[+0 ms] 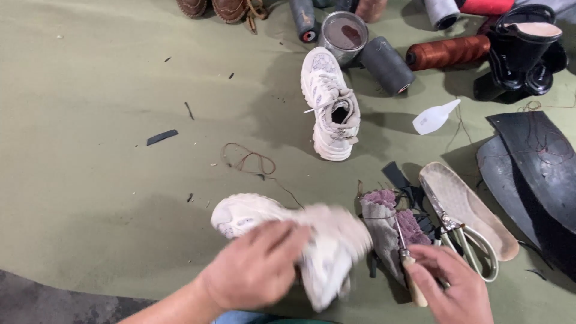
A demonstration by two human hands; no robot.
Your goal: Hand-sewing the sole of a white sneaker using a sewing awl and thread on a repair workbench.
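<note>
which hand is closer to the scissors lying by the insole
Right. The right hand sits just beside the scissors, holding a wooden-handled awl. The left hand is farther left, gripping the pale sneaker.

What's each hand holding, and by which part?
Left hand grips the pale sneaker over its middle, across the upper. Right hand holds an awl by its wooden handle, metal tip pointing up.

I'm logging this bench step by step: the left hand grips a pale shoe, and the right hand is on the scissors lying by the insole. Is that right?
Not quite. In the head view the right hand is on a wooden-handled awl, not the scissors, which lie untouched beside the insole. The left hand does grip the pale shoe.
</note>
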